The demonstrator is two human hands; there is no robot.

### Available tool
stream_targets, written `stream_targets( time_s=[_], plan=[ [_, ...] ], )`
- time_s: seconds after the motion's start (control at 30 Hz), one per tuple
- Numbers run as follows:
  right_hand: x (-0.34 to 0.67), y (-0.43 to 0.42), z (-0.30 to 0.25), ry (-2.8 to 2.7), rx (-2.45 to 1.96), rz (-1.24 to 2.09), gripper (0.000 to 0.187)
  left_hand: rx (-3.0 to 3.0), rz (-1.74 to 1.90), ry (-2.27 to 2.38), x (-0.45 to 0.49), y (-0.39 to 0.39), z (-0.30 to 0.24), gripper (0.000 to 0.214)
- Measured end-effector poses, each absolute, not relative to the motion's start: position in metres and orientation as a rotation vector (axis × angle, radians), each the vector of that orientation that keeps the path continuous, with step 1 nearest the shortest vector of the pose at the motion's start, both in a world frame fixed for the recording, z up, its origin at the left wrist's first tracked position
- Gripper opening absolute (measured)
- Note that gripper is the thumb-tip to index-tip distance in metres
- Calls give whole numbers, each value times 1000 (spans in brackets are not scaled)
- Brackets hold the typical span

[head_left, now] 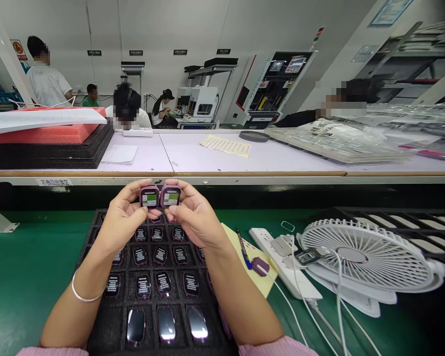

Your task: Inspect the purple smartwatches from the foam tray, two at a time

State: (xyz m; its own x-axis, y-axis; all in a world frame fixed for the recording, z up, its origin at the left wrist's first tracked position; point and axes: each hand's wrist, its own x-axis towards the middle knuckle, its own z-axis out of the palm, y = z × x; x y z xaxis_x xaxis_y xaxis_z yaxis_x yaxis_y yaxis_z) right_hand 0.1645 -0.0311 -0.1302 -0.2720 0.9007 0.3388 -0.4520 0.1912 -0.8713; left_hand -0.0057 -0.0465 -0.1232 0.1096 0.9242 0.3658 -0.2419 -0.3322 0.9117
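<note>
My left hand [128, 210] grips a purple smartwatch body [149, 197] between thumb and fingers. Close beside it, my right hand [190, 210] pinches a second purple smartwatch body [170, 196]. Both screens are lit, with green and white blocks, and face me. Below my hands lies a black foam tray [111, 316] with rows of compartments holding many more watch bodies. Most of those screens show white text, while in the nearest row the watch [136, 325] and its neighbours have dark, glossy screens. My forearms hide parts of the tray's sides.
At right are a white power strip [259, 237], a white fan [371, 257], cables and a pen [244, 249]. A purple watch [260, 266] with a cable lies on yellow paper [230, 232]. Foam sheets [48, 148] and plastic trays [341, 141] crowd the shelf; several people sit or stand beyond.
</note>
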Motion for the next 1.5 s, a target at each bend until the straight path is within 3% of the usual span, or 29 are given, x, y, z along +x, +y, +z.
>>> stream_targets(
  time_s=[0.1,0.23,1.5],
  plan=[
    [163,-31,-130,-1221,-510,1393,47,1362,1437,773,-5,-46,-123,41],
    [161,-28,-132,-1174,-521,1407,32,1329,1451,790,-5,-46,-123,28],
    [163,-30,-132,-1228,-523,1395,33,1348,1461,792,-3,-51,-120,32]
  ],
)
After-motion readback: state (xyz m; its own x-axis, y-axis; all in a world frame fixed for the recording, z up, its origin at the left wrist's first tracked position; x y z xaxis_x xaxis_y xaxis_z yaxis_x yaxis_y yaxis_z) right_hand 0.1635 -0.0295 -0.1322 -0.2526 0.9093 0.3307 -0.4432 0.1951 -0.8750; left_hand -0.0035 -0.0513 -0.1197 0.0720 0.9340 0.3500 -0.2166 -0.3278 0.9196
